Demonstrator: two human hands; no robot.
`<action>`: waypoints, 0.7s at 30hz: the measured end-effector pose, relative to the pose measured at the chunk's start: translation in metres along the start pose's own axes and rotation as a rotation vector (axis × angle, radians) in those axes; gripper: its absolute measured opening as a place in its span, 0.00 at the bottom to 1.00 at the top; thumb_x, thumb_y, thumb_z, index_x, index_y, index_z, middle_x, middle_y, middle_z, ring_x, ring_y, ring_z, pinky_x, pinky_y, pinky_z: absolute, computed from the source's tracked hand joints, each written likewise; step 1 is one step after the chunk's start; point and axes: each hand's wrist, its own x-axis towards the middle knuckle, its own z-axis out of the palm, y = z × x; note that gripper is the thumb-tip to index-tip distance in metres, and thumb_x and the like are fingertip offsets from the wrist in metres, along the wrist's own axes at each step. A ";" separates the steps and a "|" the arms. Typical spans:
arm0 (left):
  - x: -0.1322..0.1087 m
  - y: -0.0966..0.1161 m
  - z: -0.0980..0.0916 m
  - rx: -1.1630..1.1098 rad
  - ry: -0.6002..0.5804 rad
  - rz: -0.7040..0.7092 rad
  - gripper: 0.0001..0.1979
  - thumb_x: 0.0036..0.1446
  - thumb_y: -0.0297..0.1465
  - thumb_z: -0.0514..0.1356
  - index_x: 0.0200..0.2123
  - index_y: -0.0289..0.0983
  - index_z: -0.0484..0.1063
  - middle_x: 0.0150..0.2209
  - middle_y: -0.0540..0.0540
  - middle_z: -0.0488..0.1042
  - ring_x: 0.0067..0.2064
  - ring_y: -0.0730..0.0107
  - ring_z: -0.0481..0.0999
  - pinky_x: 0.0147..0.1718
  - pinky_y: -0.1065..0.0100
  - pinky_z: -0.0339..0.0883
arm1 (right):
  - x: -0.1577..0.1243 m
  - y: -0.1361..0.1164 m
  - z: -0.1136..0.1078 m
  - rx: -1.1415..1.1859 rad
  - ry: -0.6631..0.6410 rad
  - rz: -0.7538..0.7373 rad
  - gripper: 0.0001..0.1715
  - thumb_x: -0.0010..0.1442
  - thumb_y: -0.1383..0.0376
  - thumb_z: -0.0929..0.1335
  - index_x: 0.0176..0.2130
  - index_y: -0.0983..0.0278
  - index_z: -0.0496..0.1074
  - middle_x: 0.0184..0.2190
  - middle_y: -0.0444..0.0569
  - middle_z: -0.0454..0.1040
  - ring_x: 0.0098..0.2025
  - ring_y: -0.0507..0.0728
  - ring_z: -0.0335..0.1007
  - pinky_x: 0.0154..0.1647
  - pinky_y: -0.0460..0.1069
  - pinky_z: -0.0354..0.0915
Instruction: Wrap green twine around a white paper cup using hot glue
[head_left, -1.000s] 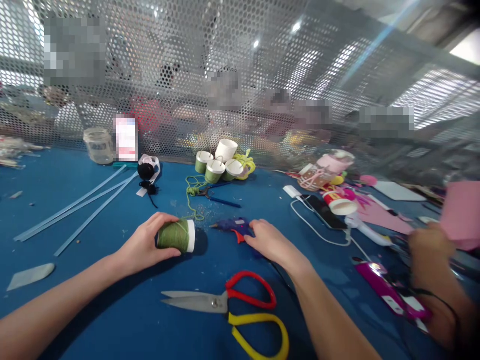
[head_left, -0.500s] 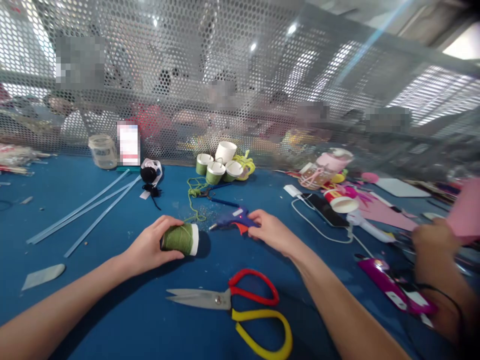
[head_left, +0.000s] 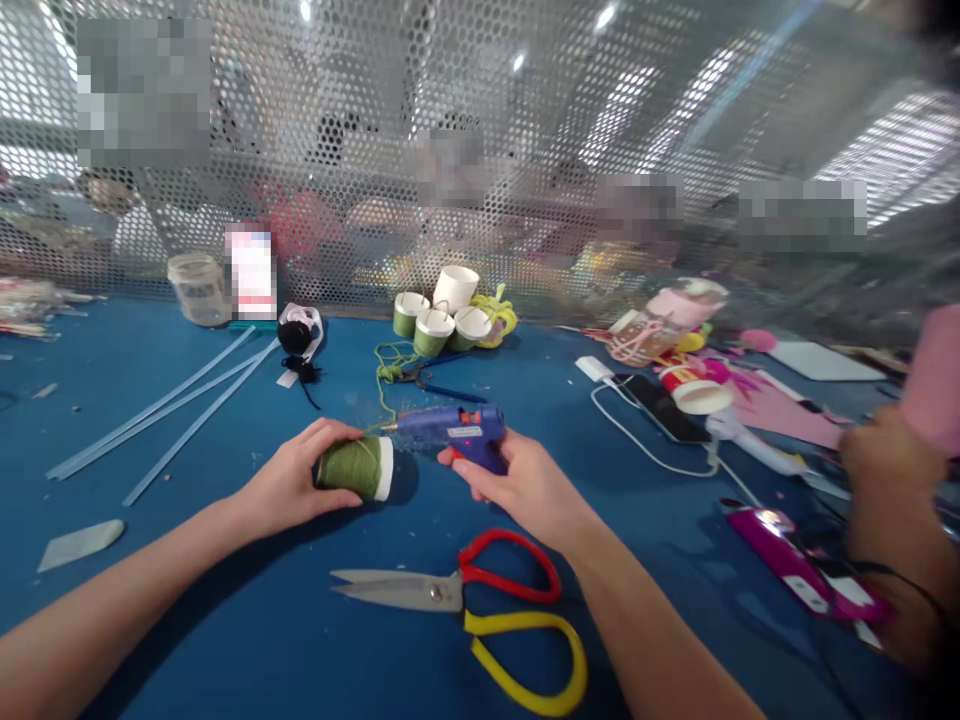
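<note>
My left hand (head_left: 296,478) is wrapped round a cup wound with green yarn (head_left: 352,468), which lies on its side with its white rim to the right. My right hand (head_left: 517,480) grips a blue glue gun (head_left: 454,425), its nozzle pointing left at the upper side of the cup near the rim. A strand of green yarn (head_left: 386,375) runs from the cup back to a small tangle beside blue-handled pliers (head_left: 442,390). Below both hands lie large scissors (head_left: 439,592) with one red and one yellow handle.
Several small cups (head_left: 435,330) stand at the back by a metal mesh. Glue sticks (head_left: 161,410), a jar (head_left: 199,288) and a phone (head_left: 253,275) are at left. A phone with a cable (head_left: 660,405), a purple power strip (head_left: 799,560) and another person's hand (head_left: 892,460) are at right.
The glue gun has been lifted and turned upright in my right hand, and its nozzle has moved left to the cup. My left hand still holds the cup.
</note>
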 end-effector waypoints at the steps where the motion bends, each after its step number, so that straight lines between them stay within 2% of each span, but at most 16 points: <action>1: 0.000 0.000 -0.001 -0.005 -0.003 0.007 0.23 0.49 0.35 0.63 0.48 0.39 0.62 0.46 0.43 0.68 0.48 0.59 0.69 0.47 0.60 0.64 | -0.002 0.001 0.000 -0.012 -0.008 -0.006 0.11 0.51 0.65 0.65 0.36 0.67 0.71 0.32 0.50 0.76 0.21 0.49 0.66 0.22 0.44 0.65; 7: 0.001 -0.001 -0.003 -0.023 -0.010 0.030 0.23 0.50 0.36 0.63 0.49 0.40 0.61 0.47 0.42 0.67 0.49 0.58 0.68 0.48 0.59 0.64 | -0.007 0.005 -0.002 -0.231 0.052 -0.067 0.11 0.51 0.59 0.66 0.28 0.65 0.70 0.19 0.45 0.72 0.20 0.52 0.64 0.21 0.46 0.62; 15: 0.001 -0.002 -0.003 0.013 -0.018 0.014 0.24 0.51 0.37 0.62 0.50 0.39 0.61 0.47 0.42 0.67 0.48 0.59 0.68 0.47 0.60 0.64 | -0.011 0.004 0.003 -0.352 0.075 -0.132 0.09 0.51 0.60 0.67 0.24 0.63 0.70 0.22 0.46 0.75 0.26 0.55 0.70 0.29 0.47 0.65; 21: 0.001 -0.002 -0.003 0.019 -0.017 0.014 0.24 0.51 0.38 0.62 0.50 0.39 0.61 0.47 0.41 0.67 0.48 0.58 0.68 0.47 0.59 0.64 | -0.015 0.008 0.005 -0.413 0.114 -0.275 0.06 0.51 0.63 0.67 0.25 0.62 0.69 0.23 0.46 0.75 0.25 0.55 0.71 0.30 0.47 0.66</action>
